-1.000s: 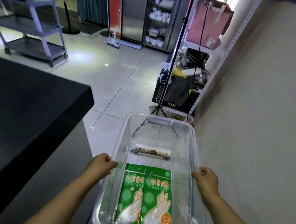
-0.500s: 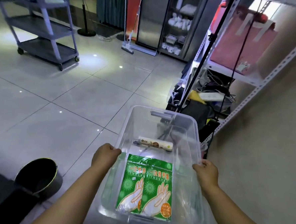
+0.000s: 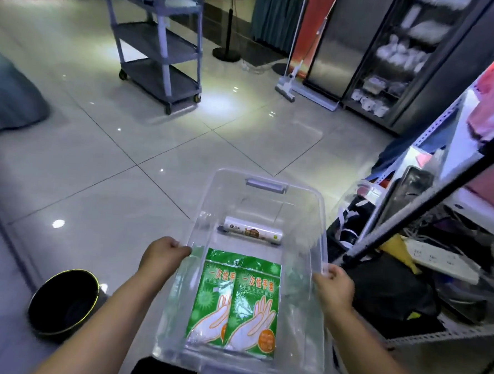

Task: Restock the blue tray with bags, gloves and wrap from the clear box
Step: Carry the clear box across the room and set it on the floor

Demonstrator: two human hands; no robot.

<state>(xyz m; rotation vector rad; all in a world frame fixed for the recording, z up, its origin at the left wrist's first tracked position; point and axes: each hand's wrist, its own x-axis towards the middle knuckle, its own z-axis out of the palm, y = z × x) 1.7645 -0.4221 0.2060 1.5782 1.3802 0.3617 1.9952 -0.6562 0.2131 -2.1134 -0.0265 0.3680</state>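
open tiled floor lies ahead and left, a black bin low on the left, cluttered metal shelving crowding the box's right side

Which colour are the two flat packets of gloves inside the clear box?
Green, each printed with a white hand: the two flat plastic glove packets, seen best in the head view.
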